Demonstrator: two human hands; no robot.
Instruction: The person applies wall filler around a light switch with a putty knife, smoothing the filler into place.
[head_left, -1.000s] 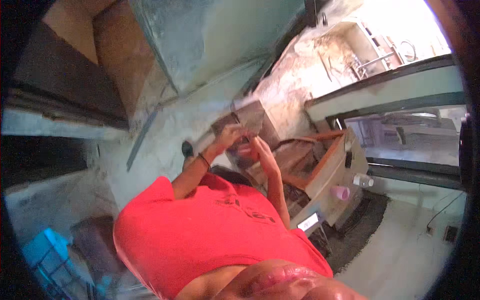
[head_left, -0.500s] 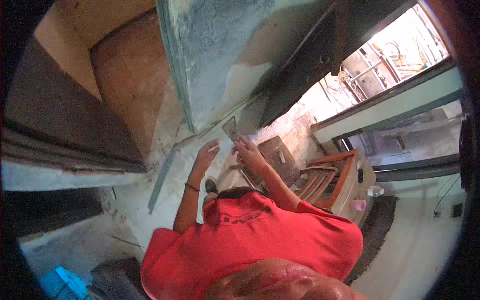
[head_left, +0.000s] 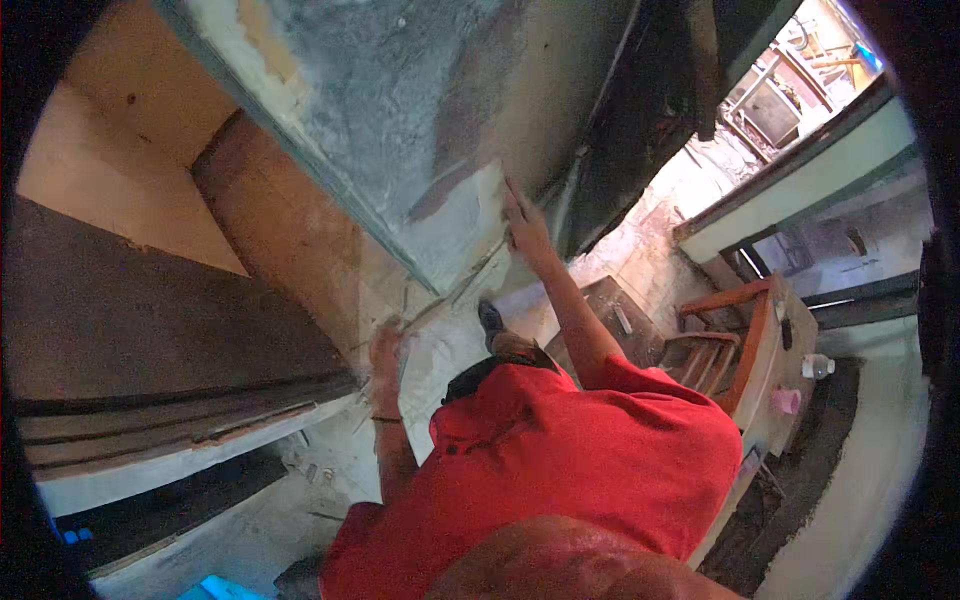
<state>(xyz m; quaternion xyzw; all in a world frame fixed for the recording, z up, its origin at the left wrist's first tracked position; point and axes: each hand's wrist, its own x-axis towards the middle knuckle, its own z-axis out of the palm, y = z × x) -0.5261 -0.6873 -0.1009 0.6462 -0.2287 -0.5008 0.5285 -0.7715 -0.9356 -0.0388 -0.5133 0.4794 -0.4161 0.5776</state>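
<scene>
My right arm stretches up to the patchy grey and white wall (head_left: 375,90). The right hand (head_left: 525,228) grips a putty knife with its flat blade (head_left: 509,188) close to the wall, beside a pale smooth patch (head_left: 462,215); the blade is seen nearly edge-on, so whether it touches cannot be made out. Lower and to the left, my left hand (head_left: 387,350) hangs near the wall's bottom corner, smeared by motion. Its fingers do not show clearly and nothing can be made out in it.
To the right are a wooden chair (head_left: 715,345), a brown board (head_left: 615,305), a pink cup (head_left: 786,401) and a white bottle (head_left: 818,367). A dark ledge (head_left: 180,330) runs along the left. Beyond the bright opening lies cluttered furniture (head_left: 770,105). A blue object (head_left: 222,588) sits at lower left.
My right hand has risen from in front of my body to the wall with the putty knife. My left hand has dropped lower and apart from it. The view has turned and I stand nearer the wall.
</scene>
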